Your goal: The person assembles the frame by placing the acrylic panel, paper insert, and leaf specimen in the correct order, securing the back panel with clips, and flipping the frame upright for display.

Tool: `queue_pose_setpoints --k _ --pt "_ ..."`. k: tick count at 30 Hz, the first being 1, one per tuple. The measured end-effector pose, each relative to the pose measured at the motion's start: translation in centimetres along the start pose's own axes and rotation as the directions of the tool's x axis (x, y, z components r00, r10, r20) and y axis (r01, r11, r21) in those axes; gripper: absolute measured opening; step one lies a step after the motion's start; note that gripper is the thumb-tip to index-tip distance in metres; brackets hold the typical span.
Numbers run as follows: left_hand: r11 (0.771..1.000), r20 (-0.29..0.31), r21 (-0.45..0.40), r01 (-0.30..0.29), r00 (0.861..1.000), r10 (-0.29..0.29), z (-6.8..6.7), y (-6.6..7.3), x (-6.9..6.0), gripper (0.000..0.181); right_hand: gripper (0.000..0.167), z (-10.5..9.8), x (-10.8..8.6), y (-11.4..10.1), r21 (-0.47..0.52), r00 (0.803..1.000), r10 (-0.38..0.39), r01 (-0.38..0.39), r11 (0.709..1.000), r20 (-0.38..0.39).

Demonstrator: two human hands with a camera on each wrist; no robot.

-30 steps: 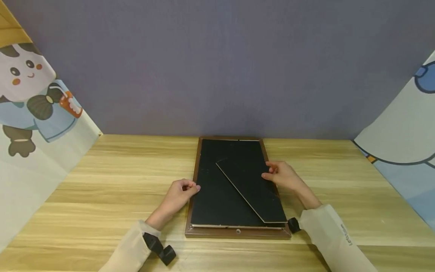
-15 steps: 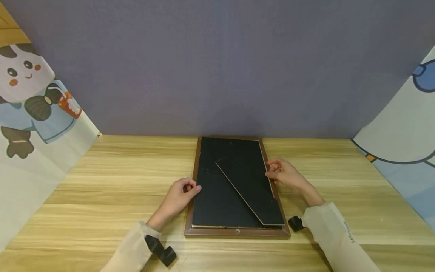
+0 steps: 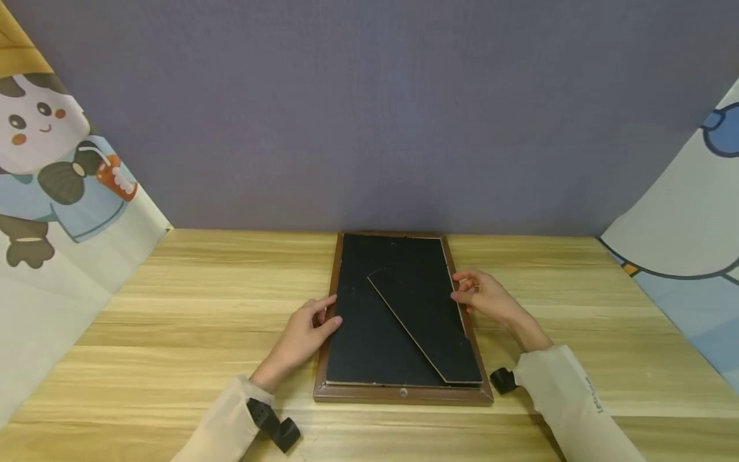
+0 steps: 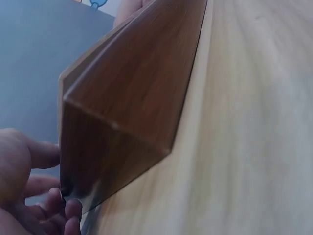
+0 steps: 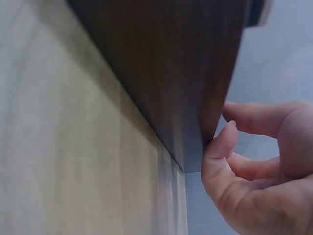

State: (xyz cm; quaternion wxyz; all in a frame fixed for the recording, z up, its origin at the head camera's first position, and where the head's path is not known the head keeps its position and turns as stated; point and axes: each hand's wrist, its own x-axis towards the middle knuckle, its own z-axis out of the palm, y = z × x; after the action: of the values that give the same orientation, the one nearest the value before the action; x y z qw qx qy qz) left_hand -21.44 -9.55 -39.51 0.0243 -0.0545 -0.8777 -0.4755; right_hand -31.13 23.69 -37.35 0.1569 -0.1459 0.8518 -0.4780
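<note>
A brown picture frame [image 3: 404, 394] lies back side up on the table. Its black backing board [image 3: 369, 346] sits within the rim, and a black easel leg [image 3: 424, 327] slants across that board. At the left rim, my left hand [image 3: 303, 333] touches the edge with its thumb, its index finger stretched out. My right hand [image 3: 487, 301] is at the opposite rim, thumb over the edge and fingers curled against the side. From the right wrist view, the right hand's thumb and index finger [image 5: 220, 164] meet the frame's edge. The frame's front is hidden underneath.
A wooden table [image 3: 231, 276] surrounds the frame. Behind it rises a grey partition [image 3: 369, 115], close to the frame's far end. Cartoon-printed panels stand at the left [image 3: 63, 167] and right [image 3: 693, 212].
The backing board and easel leg have come down lower in the frame. My right hand has shifted slightly outward to the rim. My left index finger has straightened away from the thumb.
</note>
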Motion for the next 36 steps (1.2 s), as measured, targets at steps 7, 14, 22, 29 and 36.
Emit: queue_pose_setpoints --k 7,14,22,29,36 --pt "0.993 0.113 -0.117 -0.005 0.993 0.018 -1.0 -1.1 0.2 0.048 0.044 -0.1 0.0 0.2 -0.017 1.0 -0.009 0.009 1.0 0.006" --pt "0.988 0.178 -0.15 -0.039 0.982 0.066 -1.6 -1.3 -0.5 0.051 0.047 0.4 -1.2 -0.1 -0.043 1.0 -0.027 0.027 0.999 0.007" --pt "0.998 0.185 -0.06 -0.029 0.982 0.04 -1.5 -1.0 -1.3 0.051 0.049 0.8 -2.5 -0.3 -0.037 0.999 -0.032 0.033 0.999 0.002" --pt "0.995 0.192 0.042 -0.091 0.978 0.081 -1.8 -0.4 -2.2 0.05 0.049 1.3 -4.0 -1.0 -0.034 1.0 -0.019 0.019 0.999 -0.011" --pt "0.98 0.226 0.119 -0.161 0.965 0.132 -1.9 0.2 -3.1 0.059 0.048 1.8 -5.6 -1.5 -0.029 1.0 -0.007 0.007 1.0 -0.023"
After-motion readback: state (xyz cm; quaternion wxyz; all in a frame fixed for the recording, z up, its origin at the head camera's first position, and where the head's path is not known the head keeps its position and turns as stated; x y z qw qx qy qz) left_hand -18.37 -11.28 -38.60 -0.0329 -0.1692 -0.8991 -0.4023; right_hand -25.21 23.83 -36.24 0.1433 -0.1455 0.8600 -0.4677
